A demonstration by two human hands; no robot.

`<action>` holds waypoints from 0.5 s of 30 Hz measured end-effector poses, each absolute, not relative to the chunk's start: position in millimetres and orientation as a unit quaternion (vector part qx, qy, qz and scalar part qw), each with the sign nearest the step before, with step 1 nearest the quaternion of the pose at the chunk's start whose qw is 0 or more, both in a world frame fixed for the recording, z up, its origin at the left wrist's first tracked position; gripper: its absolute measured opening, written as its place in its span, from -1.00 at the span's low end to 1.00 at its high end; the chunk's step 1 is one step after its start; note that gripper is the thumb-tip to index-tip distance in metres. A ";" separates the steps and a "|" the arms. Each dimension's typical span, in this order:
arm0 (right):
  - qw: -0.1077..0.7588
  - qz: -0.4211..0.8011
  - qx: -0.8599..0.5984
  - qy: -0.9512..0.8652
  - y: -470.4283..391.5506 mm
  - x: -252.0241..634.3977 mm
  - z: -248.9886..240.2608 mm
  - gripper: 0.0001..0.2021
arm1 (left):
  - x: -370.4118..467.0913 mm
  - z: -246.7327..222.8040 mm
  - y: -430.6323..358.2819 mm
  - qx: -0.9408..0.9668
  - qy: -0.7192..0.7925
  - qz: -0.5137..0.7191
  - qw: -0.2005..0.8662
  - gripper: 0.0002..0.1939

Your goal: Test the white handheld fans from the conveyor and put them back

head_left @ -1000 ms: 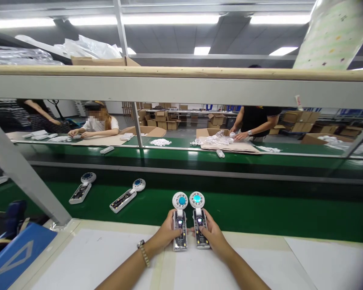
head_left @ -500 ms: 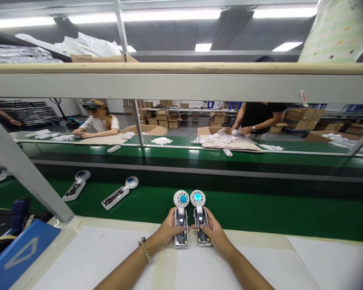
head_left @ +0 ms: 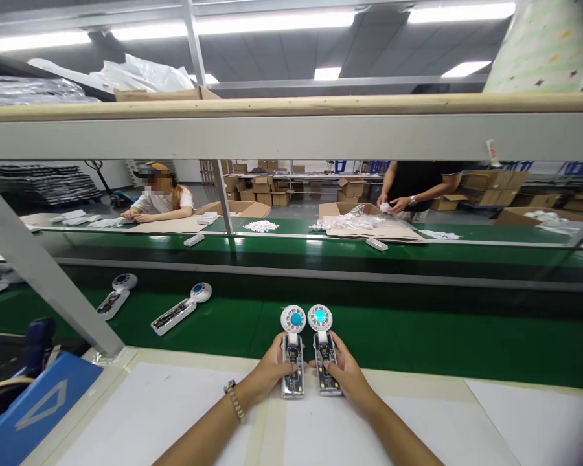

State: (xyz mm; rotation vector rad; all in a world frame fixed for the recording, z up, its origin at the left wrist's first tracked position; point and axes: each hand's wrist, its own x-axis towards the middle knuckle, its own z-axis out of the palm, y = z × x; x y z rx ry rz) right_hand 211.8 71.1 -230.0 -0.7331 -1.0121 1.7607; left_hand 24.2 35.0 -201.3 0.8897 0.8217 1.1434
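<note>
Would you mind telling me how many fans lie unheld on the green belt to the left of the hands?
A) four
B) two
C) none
B: two fans lie apart on the belt, left of the pair the hands hold.

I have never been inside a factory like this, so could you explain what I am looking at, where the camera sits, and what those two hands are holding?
The camera is worn on a person's head and looks forward and down, so the two bare arms at the bottom are that person's own. The left hand grips one small handheld fan and the right hand grips a second fan, side by side at the edge of the pale worktable. Each has a round white head with a glowing blue centre and a see-through handle. Beyond them runs a green conveyor belt, where two more such fans lie flat. Across the belt, two other people work at their own bench among cardboard boxes.
</note>
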 end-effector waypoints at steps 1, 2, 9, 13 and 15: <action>0.474 0.717 -0.300 -0.414 70.7 211.6 -229.6 -0.19 | 24.2 -199.9 34.8 0.392 0.366 0.507 0.675 -0.35; 0.478 0.715 -0.300 -0.412 70.2 211.4 -228.6 -0.21 | 24.4 -198.5 34.7 0.389 0.366 0.507 0.677 -0.32; 0.438 0.774 -0.331 -0.316 61.4 214.0 -203.3 -0.41 | 28.8 -196.2 33.8 0.347 0.379 0.517 0.685 -0.42; 0.437 0.779 -0.352 -0.280 67.8 226.6 -203.7 -0.59 | 34.8 -203.5 36.9 0.304 0.457 0.486 0.680 -0.34; 0.385 0.797 -0.350 -0.308 81.3 233.2 -213.8 -0.51 | 36.4 -206.0 43.4 0.287 0.508 0.450 0.676 -0.18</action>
